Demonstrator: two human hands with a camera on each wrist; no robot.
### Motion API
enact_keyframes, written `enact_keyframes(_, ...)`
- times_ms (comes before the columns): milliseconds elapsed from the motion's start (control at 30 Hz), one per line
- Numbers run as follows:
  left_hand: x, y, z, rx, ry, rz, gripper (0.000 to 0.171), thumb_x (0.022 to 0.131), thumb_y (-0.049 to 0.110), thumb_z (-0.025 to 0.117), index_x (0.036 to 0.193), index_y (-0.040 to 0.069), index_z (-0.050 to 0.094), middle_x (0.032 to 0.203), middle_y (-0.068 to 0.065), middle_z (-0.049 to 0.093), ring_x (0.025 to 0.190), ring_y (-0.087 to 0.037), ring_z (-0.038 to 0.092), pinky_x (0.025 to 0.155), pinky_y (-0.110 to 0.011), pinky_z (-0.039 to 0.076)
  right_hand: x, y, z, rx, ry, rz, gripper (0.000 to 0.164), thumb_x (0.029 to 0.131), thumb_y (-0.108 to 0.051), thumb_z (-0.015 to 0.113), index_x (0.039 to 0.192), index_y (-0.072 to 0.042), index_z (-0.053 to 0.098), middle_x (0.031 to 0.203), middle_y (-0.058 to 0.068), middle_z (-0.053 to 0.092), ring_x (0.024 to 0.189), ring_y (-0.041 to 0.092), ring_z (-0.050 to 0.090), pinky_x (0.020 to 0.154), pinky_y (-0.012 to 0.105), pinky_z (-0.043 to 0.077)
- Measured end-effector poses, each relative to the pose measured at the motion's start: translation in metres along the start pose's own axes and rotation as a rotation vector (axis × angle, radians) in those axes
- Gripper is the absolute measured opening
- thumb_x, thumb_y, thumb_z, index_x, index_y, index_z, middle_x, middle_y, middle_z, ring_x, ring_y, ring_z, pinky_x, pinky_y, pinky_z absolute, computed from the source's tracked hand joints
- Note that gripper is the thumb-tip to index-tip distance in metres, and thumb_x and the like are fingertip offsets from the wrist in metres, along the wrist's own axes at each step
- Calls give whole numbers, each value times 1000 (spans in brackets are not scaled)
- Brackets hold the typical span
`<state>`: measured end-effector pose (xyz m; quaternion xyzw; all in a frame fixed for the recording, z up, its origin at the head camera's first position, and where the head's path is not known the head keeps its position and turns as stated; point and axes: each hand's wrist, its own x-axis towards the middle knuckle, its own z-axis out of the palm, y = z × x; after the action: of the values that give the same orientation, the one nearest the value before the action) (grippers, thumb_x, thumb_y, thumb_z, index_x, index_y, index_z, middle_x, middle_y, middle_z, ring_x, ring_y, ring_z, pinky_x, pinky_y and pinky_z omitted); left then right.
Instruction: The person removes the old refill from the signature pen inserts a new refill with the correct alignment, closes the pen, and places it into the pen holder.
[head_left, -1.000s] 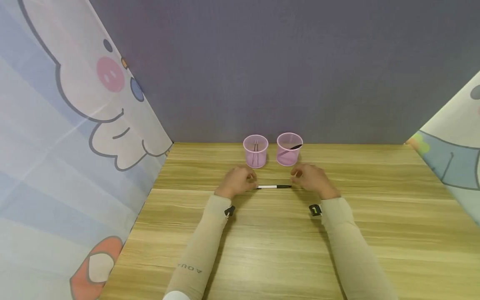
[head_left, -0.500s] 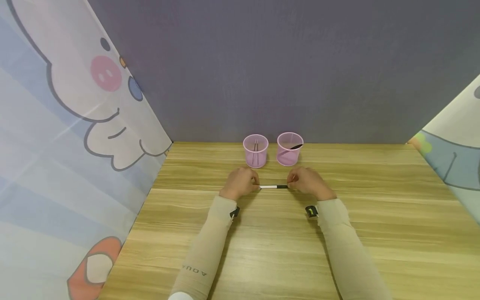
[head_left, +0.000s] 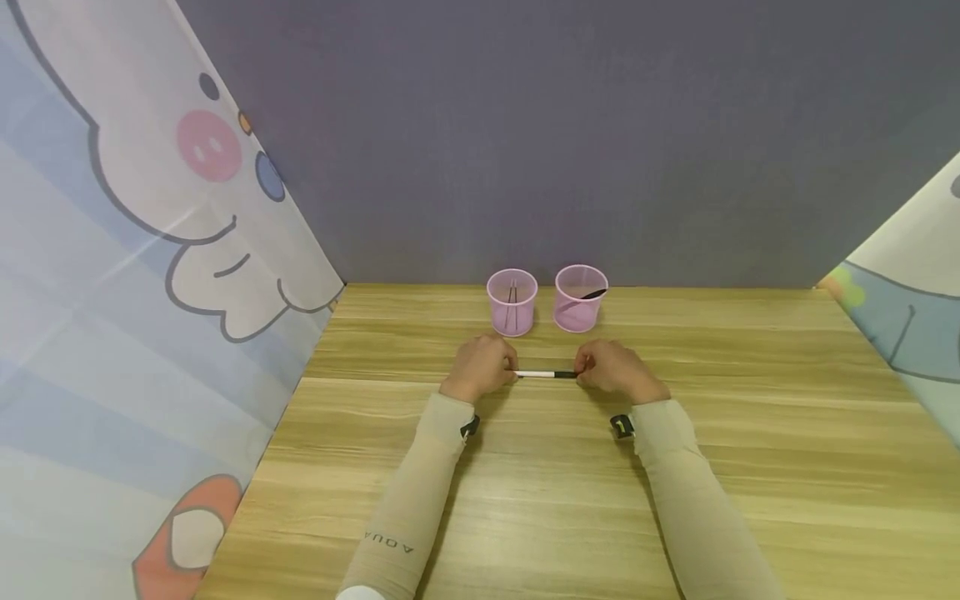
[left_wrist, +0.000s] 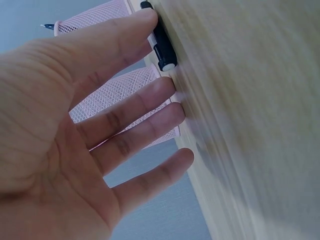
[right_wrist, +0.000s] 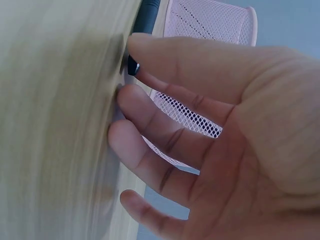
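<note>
A slim white pen [head_left: 536, 374] with a black section on its right lies crosswise between both hands, low over the wooden tabletop. My left hand [head_left: 480, 368] pinches its left end with thumb and index finger. In the left wrist view, that end of the pen [left_wrist: 165, 52] is black with a clip, and the other fingers are spread out. At the black right end, my right hand [head_left: 617, 368] pinches with thumb and index finger. The right wrist view shows the pen's black end [right_wrist: 146, 17] passing under the thumb, its tip poking out; the remaining fingers are loosely bent.
Behind the hands stand two pink mesh cups. The left cup [head_left: 512, 321] has thin dark sticks inside; the right cup [head_left: 572, 319] holds a black pen [head_left: 594, 294] leaning over its rim. A grey panel [head_left: 570, 150] rises at the table's [head_left: 555, 500] back edge.
Both hands have come in toward the pen from either side, and their fingertips now pinch its ends. During the last half second the hands and pen have barely shifted.
</note>
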<state>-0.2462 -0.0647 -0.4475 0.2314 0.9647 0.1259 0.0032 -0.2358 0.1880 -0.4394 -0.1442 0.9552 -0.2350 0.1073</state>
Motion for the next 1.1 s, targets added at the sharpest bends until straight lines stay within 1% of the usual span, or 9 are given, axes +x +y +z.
enact_keyframes(267, -1, 0, 3, 13, 20, 8, 7, 82, 26, 86, 83, 23, 80, 98, 1, 77, 96, -21, 71, 83, -40, 58, -1, 0, 4, -26, 20, -14, 8, 82, -13, 76, 86, -14, 69, 81, 1, 66, 79, 21, 60, 73, 42, 48)
enact_keyframes(433, -1, 0, 2, 24, 29, 13, 8, 82, 27, 86, 84, 22, 80, 99, 0, 78, 97, -23, 72, 83, -41, 58, 0, 1, 4, -39, 33, -21, 7, 83, -12, 75, 85, -14, 69, 79, 0, 66, 78, 21, 60, 73, 42, 48)
enact_keyframes(567, -1, 0, 3, 42, 33, 25, 8, 84, 27, 85, 85, 22, 80, 99, 0, 78, 97, -22, 72, 83, -40, 58, 0, 1, 4, -50, 38, -38, 5, 85, -12, 74, 84, -14, 69, 80, -1, 67, 80, 21, 61, 74, 44, 50)
enact_keyframes(700, 0, 0, 3, 35, 35, 36, 7, 85, 26, 84, 86, 21, 80, 97, 1, 78, 95, -22, 72, 84, -40, 58, -1, 1, 4, -60, 42, -51, 6, 86, -13, 74, 83, -14, 69, 80, -1, 68, 80, 20, 62, 75, 44, 50)
enact_keyframes(833, 0, 0, 4, 19, 30, 32, 7, 85, 25, 84, 86, 20, 79, 93, 2, 78, 92, -21, 72, 84, -40, 58, -1, 1, 3, -62, 50, -55, 7, 87, -14, 74, 83, -14, 68, 79, -1, 68, 78, 19, 62, 75, 43, 50)
enact_keyframes(1000, 1, -1, 4, 8, 19, 21, 9, 85, 25, 83, 88, 19, 77, 92, 3, 78, 91, -21, 72, 85, -40, 58, -1, 2, 2, -32, 60, -42, 7, 88, -13, 75, 84, -14, 69, 80, 0, 68, 77, 19, 61, 75, 40, 50)
enact_keyframes(1100, 1, 0, 2, -7, 25, 22, 9, 85, 24, 83, 89, 18, 76, 91, 2, 77, 91, -20, 71, 84, -40, 58, -1, 3, 1, -16, 75, -57, 5, 88, -10, 74, 85, -12, 70, 80, 1, 68, 77, 19, 61, 74, 40, 49)
